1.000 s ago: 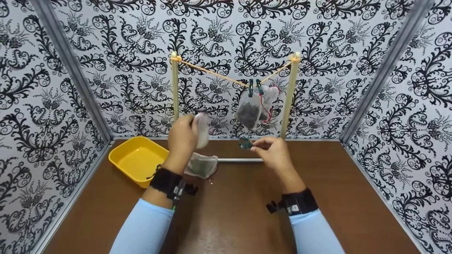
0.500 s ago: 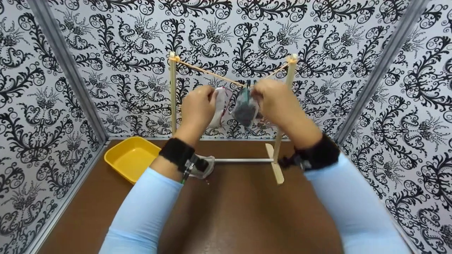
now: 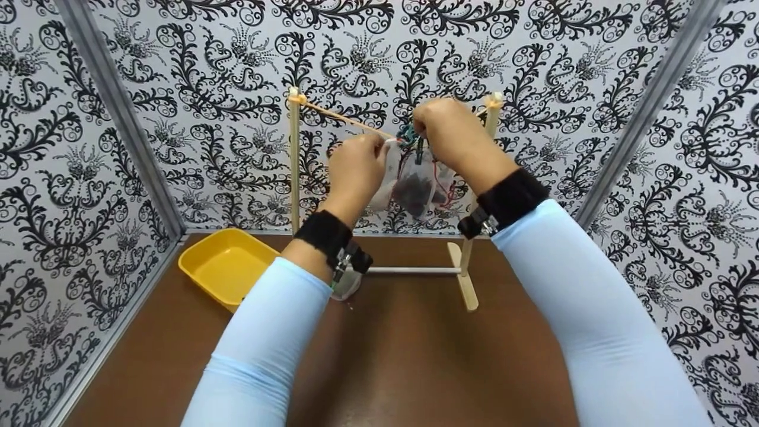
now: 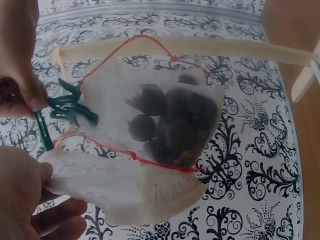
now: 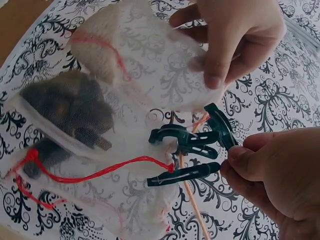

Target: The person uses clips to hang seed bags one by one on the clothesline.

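My left hand [image 3: 357, 169] pinches the top edge of a white mesh drawstring bag [image 4: 120, 185] with pale contents, raised beside the orange cord [image 3: 344, 120]. In my right hand [image 3: 453, 131] is a green clothespin [image 5: 221, 125], gripped between thumb and fingers. Its far end is close to the bag's held corner and the cord; whether it touches them is unclear. Beside it, another mesh bag [image 4: 172, 117] with dark round lumps and a red drawstring hangs from the cord. Other green clothespins [image 5: 185, 173] are fixed there, with a further bag partly hidden behind.
Two wooden posts [image 3: 295, 166] carry the cord, with a wooden foot [image 3: 467, 290] and a white rod [image 3: 415, 270] low on the table. A yellow basin [image 3: 228, 270] stands at the left. Another mesh bag [image 3: 348, 287] lies on the table, partly behind my left wrist.
Both hands have risen from above the table to the cord, the left bringing the pale bag rightward beside the hanging ones. The right hand has carried the clothespin up.
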Demonstrator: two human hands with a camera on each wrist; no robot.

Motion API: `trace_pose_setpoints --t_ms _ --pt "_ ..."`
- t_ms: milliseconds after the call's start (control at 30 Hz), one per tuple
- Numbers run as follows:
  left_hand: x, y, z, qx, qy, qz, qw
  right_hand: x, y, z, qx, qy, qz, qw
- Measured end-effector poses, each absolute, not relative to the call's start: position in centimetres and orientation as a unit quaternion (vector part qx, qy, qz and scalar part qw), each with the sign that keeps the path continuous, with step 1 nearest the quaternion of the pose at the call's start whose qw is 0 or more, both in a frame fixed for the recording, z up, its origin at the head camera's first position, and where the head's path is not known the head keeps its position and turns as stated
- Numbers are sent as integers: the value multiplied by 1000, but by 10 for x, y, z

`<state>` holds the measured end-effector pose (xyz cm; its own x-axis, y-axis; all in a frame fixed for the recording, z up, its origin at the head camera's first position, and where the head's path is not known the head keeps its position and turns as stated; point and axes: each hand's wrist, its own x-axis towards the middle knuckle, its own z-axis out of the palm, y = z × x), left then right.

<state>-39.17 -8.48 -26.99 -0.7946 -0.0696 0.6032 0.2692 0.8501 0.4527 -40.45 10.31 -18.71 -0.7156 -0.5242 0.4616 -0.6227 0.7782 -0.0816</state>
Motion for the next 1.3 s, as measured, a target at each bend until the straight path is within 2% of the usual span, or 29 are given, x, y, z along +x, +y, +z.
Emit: trace_pose_setpoints --t_ms 300,567,767,900,1033,1133,1300 --pt "-395 -78 -275 -64 -906 -258 330 -403 97 -191 309 -927 94 192" --pt "-394 -77 -279 -68 -910 -253 321 -404 92 -193 316 -932 54 166" --pt "-396 -78 -285 -72 -908 -260 321 -400 98 -195 334 -923 72 177" --pt "-396 -81 -295 -83 -905 -265 323 -394 108 -202 330 -912 105 219" --pt "-390 -87 -308 -83 -906 -274 312 -386 126 -224 307 -877 203 310" --pt "-384 -96 -322 -73 -902 -289 313 -383 144 -251 287 -828 299 378" --pt "-367 -111 -359 -40 -879 -357 313 -382 179 -310 229 -797 362 426"
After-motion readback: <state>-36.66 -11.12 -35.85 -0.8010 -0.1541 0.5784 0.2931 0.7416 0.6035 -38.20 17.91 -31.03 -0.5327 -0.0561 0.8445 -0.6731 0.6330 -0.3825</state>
